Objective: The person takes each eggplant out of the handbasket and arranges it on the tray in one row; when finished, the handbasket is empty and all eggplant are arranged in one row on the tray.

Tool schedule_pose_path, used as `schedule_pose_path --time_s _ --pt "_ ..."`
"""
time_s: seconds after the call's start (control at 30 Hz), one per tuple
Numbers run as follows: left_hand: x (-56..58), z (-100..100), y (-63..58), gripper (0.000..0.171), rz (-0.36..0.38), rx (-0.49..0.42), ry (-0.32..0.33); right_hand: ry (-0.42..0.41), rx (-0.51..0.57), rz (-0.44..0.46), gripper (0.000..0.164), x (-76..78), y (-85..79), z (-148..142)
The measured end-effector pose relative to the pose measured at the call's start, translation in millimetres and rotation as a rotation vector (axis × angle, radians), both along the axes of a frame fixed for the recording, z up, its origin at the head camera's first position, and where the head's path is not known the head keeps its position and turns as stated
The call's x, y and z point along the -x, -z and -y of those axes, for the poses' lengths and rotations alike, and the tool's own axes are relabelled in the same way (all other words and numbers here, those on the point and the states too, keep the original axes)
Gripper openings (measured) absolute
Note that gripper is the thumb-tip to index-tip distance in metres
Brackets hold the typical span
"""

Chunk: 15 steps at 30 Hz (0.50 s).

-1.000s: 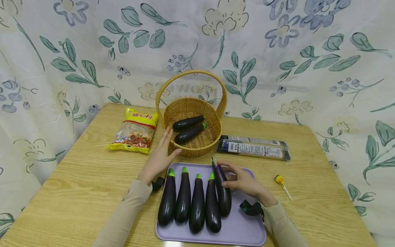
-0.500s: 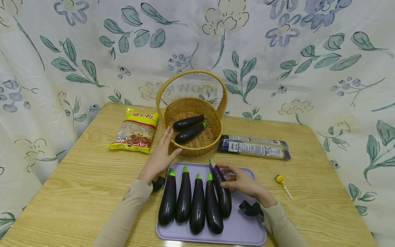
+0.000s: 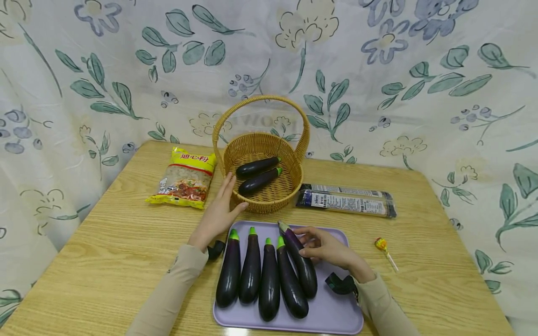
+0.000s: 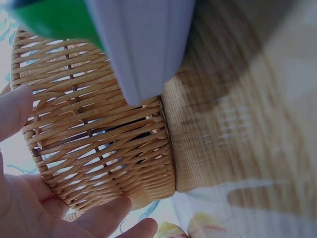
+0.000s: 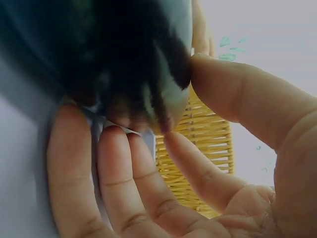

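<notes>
My right hand (image 3: 325, 249) holds the rightmost eggplant (image 3: 299, 259) on the lilac tray (image 3: 336, 312); thumb on its top, curled fingertips at its side. That eggplant leans left at the stem end, against the neighbouring eggplant (image 3: 290, 284). Several more dark eggplants with bright green caps lie side by side to the left. My left hand (image 3: 218, 217) rests spread at the left front of the wicker basket (image 3: 269, 205), thumb and fingers apart around its side in the left wrist view. Inside the basket lie two eggplants, the nearer one (image 3: 259, 182) slanted.
A yellow pasta bag (image 3: 187, 179) lies left of the basket. To the right are long packs of noodles (image 3: 349, 200) and a lollipop (image 3: 384, 252) on the wooden table (image 3: 109, 242). A flowered curtain (image 3: 357, 93) hangs behind.
The right hand has swung the rightmost eggplant's stem end left, and the neighbouring eggplant has turned, its bottom end shifting right. The left hand and basket have stayed put.
</notes>
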<state>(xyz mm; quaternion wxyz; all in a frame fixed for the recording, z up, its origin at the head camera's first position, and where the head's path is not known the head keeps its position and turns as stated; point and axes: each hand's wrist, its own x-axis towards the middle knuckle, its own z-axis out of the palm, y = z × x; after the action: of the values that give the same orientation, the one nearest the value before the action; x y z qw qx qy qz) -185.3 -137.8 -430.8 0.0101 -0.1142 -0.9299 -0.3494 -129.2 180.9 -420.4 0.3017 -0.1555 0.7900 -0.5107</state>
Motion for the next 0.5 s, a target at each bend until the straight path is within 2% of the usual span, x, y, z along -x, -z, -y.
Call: schedule_pose_path --time_s 0.5 --pt "1.1 0.1 0.7 0.085 0.000 0.005 0.001 -0.044 0.029 0.009 0.050 -0.3 -0.5 -2.1"
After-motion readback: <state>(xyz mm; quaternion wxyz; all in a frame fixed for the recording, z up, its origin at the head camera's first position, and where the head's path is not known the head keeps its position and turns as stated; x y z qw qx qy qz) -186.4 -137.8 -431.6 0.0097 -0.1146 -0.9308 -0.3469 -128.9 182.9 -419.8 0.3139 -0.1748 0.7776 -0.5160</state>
